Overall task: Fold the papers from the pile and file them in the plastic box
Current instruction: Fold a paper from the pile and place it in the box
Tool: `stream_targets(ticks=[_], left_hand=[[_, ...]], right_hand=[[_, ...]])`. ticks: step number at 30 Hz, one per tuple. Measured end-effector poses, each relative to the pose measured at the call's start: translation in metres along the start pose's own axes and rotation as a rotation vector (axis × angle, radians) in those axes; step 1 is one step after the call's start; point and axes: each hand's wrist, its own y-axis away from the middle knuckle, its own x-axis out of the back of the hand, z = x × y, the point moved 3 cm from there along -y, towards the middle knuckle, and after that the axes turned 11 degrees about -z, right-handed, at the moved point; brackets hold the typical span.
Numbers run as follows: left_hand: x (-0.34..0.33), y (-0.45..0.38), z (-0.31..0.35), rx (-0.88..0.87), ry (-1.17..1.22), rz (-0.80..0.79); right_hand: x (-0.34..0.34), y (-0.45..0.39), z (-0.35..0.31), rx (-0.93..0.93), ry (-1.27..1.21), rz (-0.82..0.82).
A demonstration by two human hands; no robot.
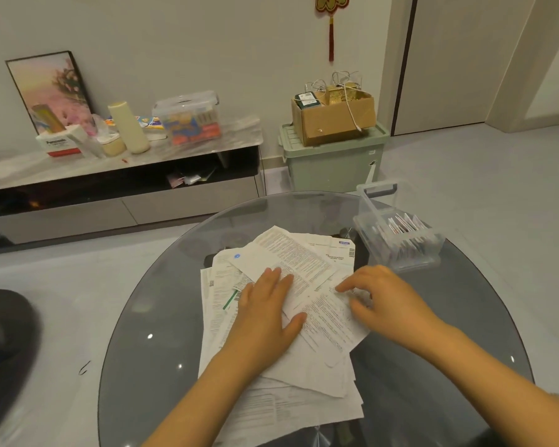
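- Counter (162,317): round, dark glass. It carries the pile at its middle and the box at its far right edge, both within arm's reach, which suits a fold-then-file sequence.
- Pile (281,398): loose printed papers, fanned and overlapping, corners out of line. Not squared up; individual sheets need separating before folding.
- Left hand (268,304): lies flat on the pile, fingers straight and spread, thumb out to the right. Grip wide, holding nothing. Judged purpose: pinning the lower sheets so they do not slide on the glass.
- Right hand (378,295): fingers bent, tips down on the top sheet (329,317) near its right edge. Whether the tips have actually pinched that edge cannot be told. Judged purpose: working the one sheet free of the rest.
- Top sheet: tilted, lying between the two hands and touching both. Flat, not yet folded.
- Box (397,233): clear plastic, open, handle raised at its far end, just beyond the right hand. Folded slips already stand upright inside it. Placement on the right favours filing with that hand.
- Stage, as judged: selecting a sheet; a good deal of the pile remains.
- Risk, as judged: smooth glass and loose stacking; a careless pull may drag neighbouring sheets.
- Beyond the counter: a green bin (333,162) carrying a cardboard carton (333,121), on the floor by the wall; no part in the task.
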Motion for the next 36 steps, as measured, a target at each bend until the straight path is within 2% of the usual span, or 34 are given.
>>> stream_targets(ticks=[2, 7, 13, 16, 19, 23, 27, 32, 36], left_hand=[[-0.002, -0.005, -0.001, 0.002, 0.015, -0.012], [0.002, -0.013, -0.003, -0.063, -0.017, 0.166], [0.007, -0.011, -0.001, -0.166, -0.014, 0.283], [0.012, -0.004, 0.0, -0.197, 0.066, 0.299], [0.018, 0.012, 0.005, -0.226, 0.251, 0.229], [0.02, 0.028, 0.009, -0.163, 0.524, 0.057], [0.022, 0.035, 0.015, -0.099, 0.684, -0.042], [0.025, 0.032, 0.008, 0.007, 0.512, 0.049], [0.028, 0.029, 0.0, 0.079, 0.56, 0.153]], right_hand=[[-0.004, -0.002, -0.001, 0.002, 0.01, -0.027], [-0.01, -0.007, -0.003, -0.006, 0.044, -0.04], [-0.013, -0.012, -0.003, 0.007, 0.057, 0.012], [-0.011, -0.01, -0.002, 0.022, 0.048, 0.07], [-0.009, -0.008, 0.0, 0.104, 0.03, 0.089], [0.0, -0.002, -0.005, 0.174, -0.084, -0.06], [0.005, 0.004, -0.012, 0.098, -0.328, -0.185], [-0.002, 0.002, -0.018, 0.088, -0.472, -0.084], [-0.011, -0.008, -0.02, 0.072, -0.528, -0.052]])
